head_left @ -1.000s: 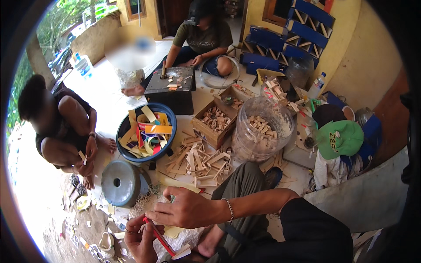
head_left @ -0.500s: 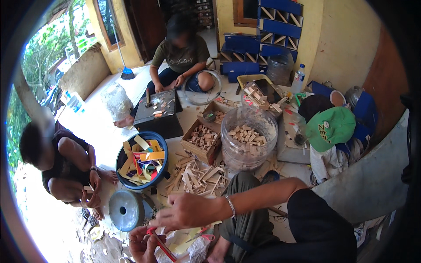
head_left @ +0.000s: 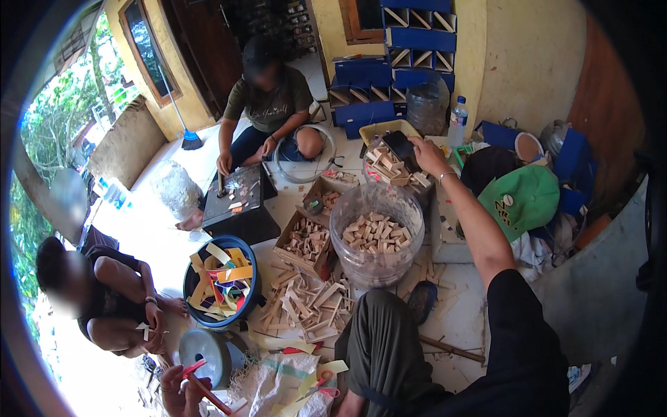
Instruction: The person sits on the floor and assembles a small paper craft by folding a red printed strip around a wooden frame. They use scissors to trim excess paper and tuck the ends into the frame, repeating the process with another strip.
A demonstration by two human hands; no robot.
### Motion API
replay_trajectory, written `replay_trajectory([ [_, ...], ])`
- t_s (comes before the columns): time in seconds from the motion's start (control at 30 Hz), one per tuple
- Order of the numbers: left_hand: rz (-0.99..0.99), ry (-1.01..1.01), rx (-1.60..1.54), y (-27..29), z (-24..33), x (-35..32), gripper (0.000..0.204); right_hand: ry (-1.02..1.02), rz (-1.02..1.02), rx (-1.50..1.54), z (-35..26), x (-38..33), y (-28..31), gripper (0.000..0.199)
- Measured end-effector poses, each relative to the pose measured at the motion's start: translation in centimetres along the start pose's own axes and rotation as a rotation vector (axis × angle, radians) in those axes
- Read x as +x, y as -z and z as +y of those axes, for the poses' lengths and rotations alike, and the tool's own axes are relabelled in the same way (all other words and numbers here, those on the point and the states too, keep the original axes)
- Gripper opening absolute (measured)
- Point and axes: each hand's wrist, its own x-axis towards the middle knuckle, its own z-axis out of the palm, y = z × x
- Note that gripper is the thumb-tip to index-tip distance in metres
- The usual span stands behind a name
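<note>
At the lower left, my left hand is closed around a slim red tool with a short crosspiece at its top; its exact kind is unclear. My right arm stretches far forward. At its end, my right hand grips the right edge of a dark smartphone, which lies tilted on small wooden pieces in a yellow basket. Below my left hand's level of reach, red-handled scissors rest on a white sack with yellow strips beside my leg.
A clear plastic tub of wooden blocks stands before me, beside a pile of wood pieces and a wooden box. A blue basin holds coloured strips. Two people sit nearby. A green cap lies at right.
My right hand has left the red tool and reached forward to the smartphone. My left hand, still holding the tool, has shifted left and down. The view has turned slightly right.
</note>
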Motion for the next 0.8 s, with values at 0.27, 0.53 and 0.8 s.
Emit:
replay_trajectory([
  [0.27, -0.171, 0.083, 0.001, -0.7, -0.1, -1.3, 0.044, 0.132, -0.134, 0.008, 2.7, -0.3, -1.8, 0.038],
  [0.53, -0.160, 0.119, -0.009, -0.6, 0.8, -1.6, 0.046, 0.046, -0.164, -0.037, 1.4, -0.5, -0.8, 0.040],
  [0.8, -0.146, 0.150, -0.012, -0.3, 1.1, -2.2, 0.045, -0.038, -0.270, 0.118, 2.0, 0.6, 0.0, 0.067],
])
